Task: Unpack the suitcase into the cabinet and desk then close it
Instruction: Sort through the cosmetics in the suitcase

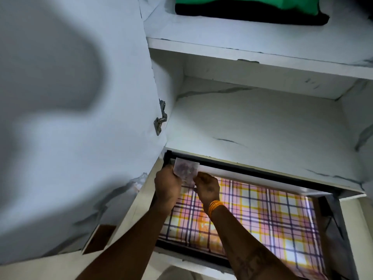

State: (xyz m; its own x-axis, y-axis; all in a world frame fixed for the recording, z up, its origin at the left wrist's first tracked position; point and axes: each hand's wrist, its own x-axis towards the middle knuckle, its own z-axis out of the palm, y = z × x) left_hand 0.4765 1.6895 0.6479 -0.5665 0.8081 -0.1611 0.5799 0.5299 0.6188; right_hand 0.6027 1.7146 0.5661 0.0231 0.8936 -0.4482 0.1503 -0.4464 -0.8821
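Here, two bare forearms reach in from the near edge, one bearing a stack of thin orange bangles [215,207] at the wrist. Below them: one pulled-out drawer [331,211] of the cabinet, dark-framed and rectangular, its floor covered by one flat liner [262,215] in a plaid of pink, yellow and dark violet lines, glossy under the light.

Two hands meet over the drawer's far left corner. The left hand [167,184] and the right hand [207,187] both pinch one small flat packet [185,171], roughly rectangular, pale with a mottled grey-violet print, thin like paper or plastic film; left fingers on its left edge, right fingertips on its lower right edge. The packet stands tilted, held just above the liner, not resting on it. What it contains I cannot tell.

Left: one open cabinet door [70,118], smooth white laminate with grey marble veining, blurred. One metal hinge [160,122] joins it to the cabinet [262,126] wall.

Farther: two shelves counted above the drawer, same marbled white board with straight edges. The lower one [242,158] is bare; the upper [242,48] carries one folded black cloth [252,16] with one folded green cloth [232,3] on top, soft, matt.
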